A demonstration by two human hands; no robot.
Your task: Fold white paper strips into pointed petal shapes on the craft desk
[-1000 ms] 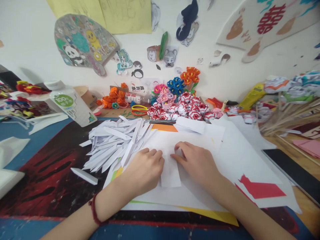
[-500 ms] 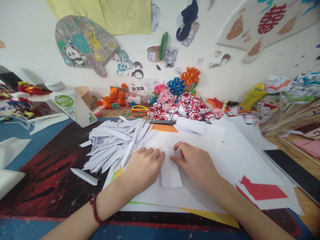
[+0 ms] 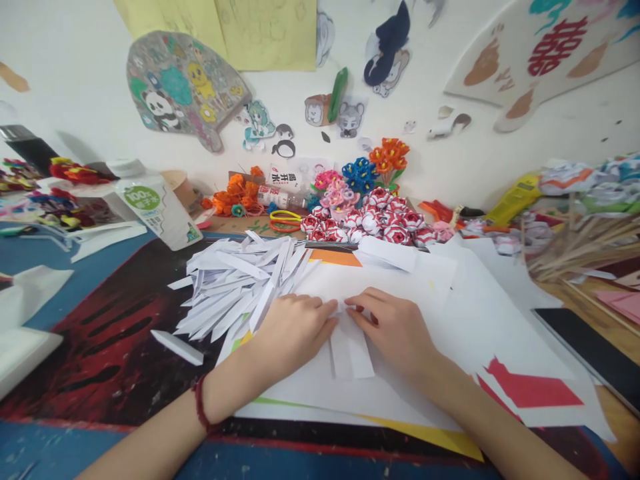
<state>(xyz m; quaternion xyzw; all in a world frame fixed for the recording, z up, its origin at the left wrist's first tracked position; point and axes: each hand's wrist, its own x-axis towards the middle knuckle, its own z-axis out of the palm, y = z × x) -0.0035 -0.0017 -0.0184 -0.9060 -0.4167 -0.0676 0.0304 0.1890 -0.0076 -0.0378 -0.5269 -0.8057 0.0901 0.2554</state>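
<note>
A narrow white paper strip (image 3: 351, 350) with a lengthwise crease lies on large white sheets (image 3: 420, 327) in front of me. Its far end is between my two hands. My left hand (image 3: 295, 330), a dark red cord at the wrist, has its fingers curled, with thumb and forefinger closed on the strip's top left. My right hand (image 3: 395, 327) pinches the strip's top right with thumb and forefinger. Left of the hands is a heap of folded white paper strips (image 3: 235, 283). One folded strip (image 3: 177, 347) lies apart, nearer to me, on the dark mat.
Red-and-white paper flowers (image 3: 385, 217) and orange flowers (image 3: 235, 193) stand along the wall. A white bottle (image 3: 160, 207) is at back left. To the right are a black phone (image 3: 590, 347), red paper scraps (image 3: 540, 383) and thin wooden sticks (image 3: 575, 247).
The view has shifted slightly, so everything appears a little to the right. My hands have come closer together at the strip's far end, and a lengthwise fold now shows in it.
</note>
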